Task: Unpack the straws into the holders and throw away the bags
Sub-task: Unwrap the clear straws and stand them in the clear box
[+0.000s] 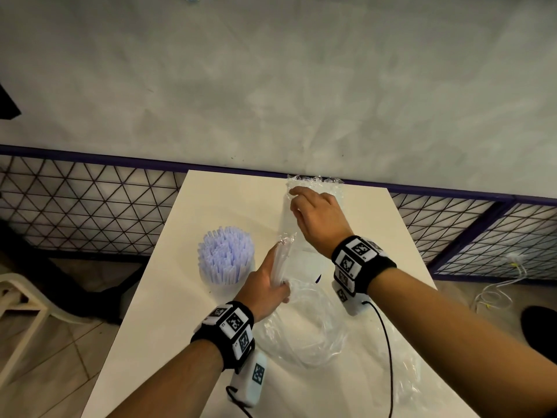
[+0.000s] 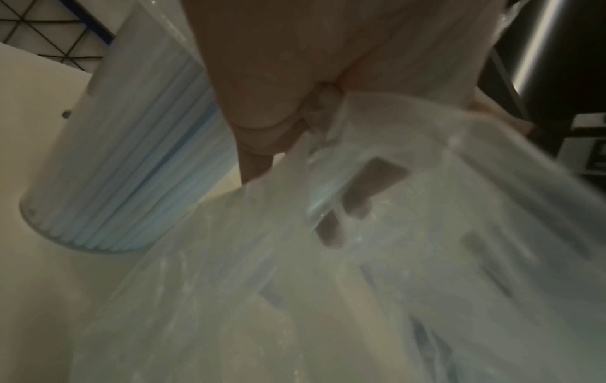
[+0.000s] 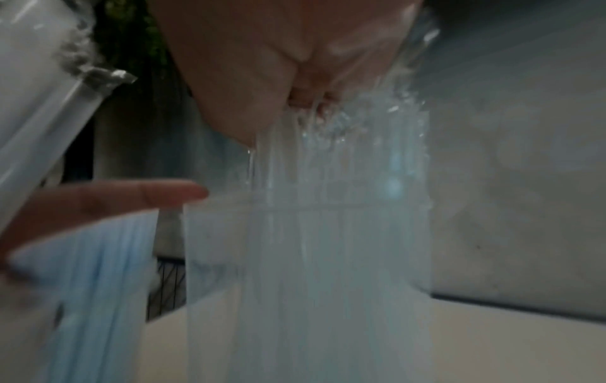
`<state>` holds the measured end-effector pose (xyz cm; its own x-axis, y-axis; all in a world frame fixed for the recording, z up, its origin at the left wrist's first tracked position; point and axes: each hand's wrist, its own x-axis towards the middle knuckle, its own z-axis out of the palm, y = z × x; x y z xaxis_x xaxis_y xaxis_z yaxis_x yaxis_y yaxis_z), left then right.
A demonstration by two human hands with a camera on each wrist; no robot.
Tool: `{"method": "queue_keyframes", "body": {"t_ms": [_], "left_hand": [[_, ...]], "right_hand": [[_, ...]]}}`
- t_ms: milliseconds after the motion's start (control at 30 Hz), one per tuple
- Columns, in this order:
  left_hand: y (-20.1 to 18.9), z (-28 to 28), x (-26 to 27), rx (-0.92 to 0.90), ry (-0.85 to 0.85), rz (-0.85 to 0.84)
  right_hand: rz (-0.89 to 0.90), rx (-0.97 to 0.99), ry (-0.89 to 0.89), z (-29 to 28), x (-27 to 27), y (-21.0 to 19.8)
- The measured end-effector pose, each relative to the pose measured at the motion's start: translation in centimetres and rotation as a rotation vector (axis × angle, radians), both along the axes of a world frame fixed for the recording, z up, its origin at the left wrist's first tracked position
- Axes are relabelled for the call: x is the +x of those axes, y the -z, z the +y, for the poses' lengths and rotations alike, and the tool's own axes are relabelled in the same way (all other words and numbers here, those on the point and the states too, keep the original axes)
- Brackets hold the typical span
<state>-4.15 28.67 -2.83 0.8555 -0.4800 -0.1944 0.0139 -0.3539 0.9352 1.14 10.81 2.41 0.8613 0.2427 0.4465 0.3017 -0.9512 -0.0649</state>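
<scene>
Fingers (image 1: 294,193) of right hand (image 1: 316,218) pinching bag (image 1: 313,184), left hand (image 1: 265,285) gripping straws (image 1: 278,263)

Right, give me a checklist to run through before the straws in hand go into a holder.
1. Left hand grips the straw bundle: ok.
2. Right hand pinches the clear bag, lifted up: ok.
3. Bag fully off the bundle: cannot tell.
4. Room in the holder beside the left hand: not ok, looks packed with straws.
5. Another holder within reach: cannot tell, none seen.
6. Loose plastic lying on the table, not binned: not ok.
</scene>
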Motion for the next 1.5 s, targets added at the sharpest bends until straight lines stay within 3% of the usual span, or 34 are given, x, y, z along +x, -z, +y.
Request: {"method": "queue_keyframes", "body": {"t_ms": [133, 300, 367, 533, 567, 667, 833, 933, 1033, 1133, 1233, 1367, 1500], "left_hand": [[0.0, -0.1, 0.0, -0.003, -0.021, -0.001], [0.3, -0.3, 0.0, 0.003, -0.043, 0.008], [0.4, -0.3, 0.0, -0.035, -0.045, 0.011], [0.6, 0.0, 0.0, -0.046, -0.061, -0.008], [0.4, 0.1, -0.1, -0.057, -0.058, -0.010], [-0.5, 0.2, -0.7, -0.048, -0.002, -0.053], [0.1, 1.2, -2.1, -0.001, 0.107, 0.008], [0.4, 2.5, -2.7, 0.097, 0.249, 0.047], [0.4, 3.6, -3.2, 0.278, 0.384, 0.014], [-0.7, 3.9, -3.4, 0.403, 0.393, -0.108], [-1.3, 3.6, -2.9, 0.277, 0.265, -0.206], [-0.6, 2.5, -2.1, 0.084, 0.073, -0.212], [-0.7, 1.1, -1.3, 0.127, 0.056, -0.256]], "right_hand": [[0.104, -0.287, 0.038, -0.9, -2.1, 2.2], [0.266, -0.365, 0.016, -0.8, -2.6, 1.5], [0.300, -0.275, -0.021, -0.8, -2.7, 0.5], [0.168, 0.323, -0.129, 0.5, -5.1, -3.1], [0.241, 0.458, -0.187, 0.8, -5.9, -3.7], [0.681, 0.779, -0.246, 2.3, -8.0, -4.5], [0.826, 0.743, -0.173, 2.9, -8.7, -0.9], [0.888, 0.635, -0.225, 3.2, -9.2, -0.2], [0.855, 0.611, -0.207, 3.1, -9.7, 0.4], [0.818, 0.674, -0.149, 1.9, -9.3, 0.2], [0.749, 0.674, -0.153, 0.3, -8.6, -2.4], [0.642, 0.723, -0.169, -2.3, -7.8, -9.1], [0.449, 0.798, -0.168, -4.4, -6.9, -14.0]]}}
